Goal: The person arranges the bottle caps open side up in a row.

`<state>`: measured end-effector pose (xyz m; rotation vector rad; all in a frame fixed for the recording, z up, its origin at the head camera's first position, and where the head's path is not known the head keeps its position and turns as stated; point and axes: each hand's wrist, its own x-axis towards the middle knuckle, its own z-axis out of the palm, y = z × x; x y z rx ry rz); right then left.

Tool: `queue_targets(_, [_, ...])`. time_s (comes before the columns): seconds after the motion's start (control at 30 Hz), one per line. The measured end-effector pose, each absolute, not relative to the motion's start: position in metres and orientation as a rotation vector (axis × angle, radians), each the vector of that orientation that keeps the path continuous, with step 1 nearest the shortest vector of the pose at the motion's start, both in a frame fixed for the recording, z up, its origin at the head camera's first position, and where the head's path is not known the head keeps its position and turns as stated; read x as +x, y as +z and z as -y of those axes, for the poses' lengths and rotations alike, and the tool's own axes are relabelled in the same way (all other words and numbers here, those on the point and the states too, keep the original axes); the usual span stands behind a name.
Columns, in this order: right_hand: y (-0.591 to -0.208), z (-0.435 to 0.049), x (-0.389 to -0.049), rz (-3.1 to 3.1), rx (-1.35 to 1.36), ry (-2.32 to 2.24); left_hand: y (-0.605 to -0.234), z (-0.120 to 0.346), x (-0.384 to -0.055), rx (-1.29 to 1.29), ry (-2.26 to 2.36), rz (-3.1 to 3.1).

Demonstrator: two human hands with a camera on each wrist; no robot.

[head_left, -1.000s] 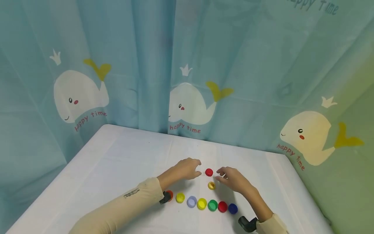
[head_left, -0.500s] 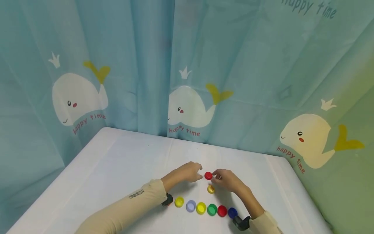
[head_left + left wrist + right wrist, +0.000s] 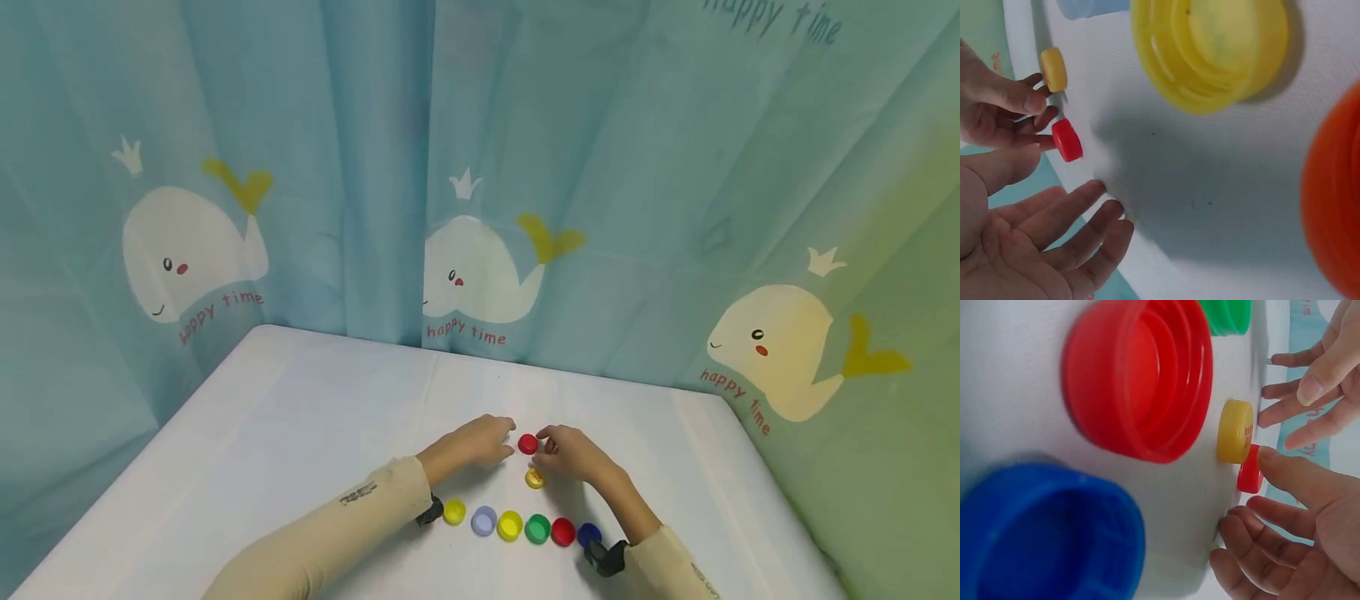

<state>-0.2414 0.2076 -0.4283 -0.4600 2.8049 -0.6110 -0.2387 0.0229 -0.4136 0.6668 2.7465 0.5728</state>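
A red bottle cap point(image 3: 528, 444) lies on the table between my hands, and a yellow bottle cap point(image 3: 535, 477) with lettering on top lies just nearer to me. My left hand point(image 3: 483, 441) hovers left of the red cap, its fingers spread and holding nothing. From the right, my right hand point(image 3: 576, 455) reaches in with loosely bent fingers, the fingertips right at the red cap's edge. In the right wrist view, its thumb point(image 3: 1291, 478) overlaps the red cap point(image 3: 1249, 472). The left wrist view has one right finger against the red cap point(image 3: 1067, 140).
Nearer to me runs a row of upturned caps: yellow point(image 3: 454, 512), lavender point(image 3: 484, 521), yellow point(image 3: 510, 526), green point(image 3: 537, 529), red point(image 3: 563, 532) and blue point(image 3: 589, 534). An orange cap point(image 3: 1338, 194) sits by my left wrist. A whale-print curtain point(image 3: 375, 208) hangs behind the white table point(image 3: 322, 400).
My right hand has moved left, up to the red cap. My left hand has come slightly closer to it, and its wrist now hides the orange cap in the head view.
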Motion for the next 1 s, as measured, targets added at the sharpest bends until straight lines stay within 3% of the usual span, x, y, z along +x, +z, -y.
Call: queue_targets(1.0, [-0.436,-0.195,-0.243,-2.943,-0.421,-0.622,-0.413,-0.018,-0.238,0.672,0.512,-2.7])
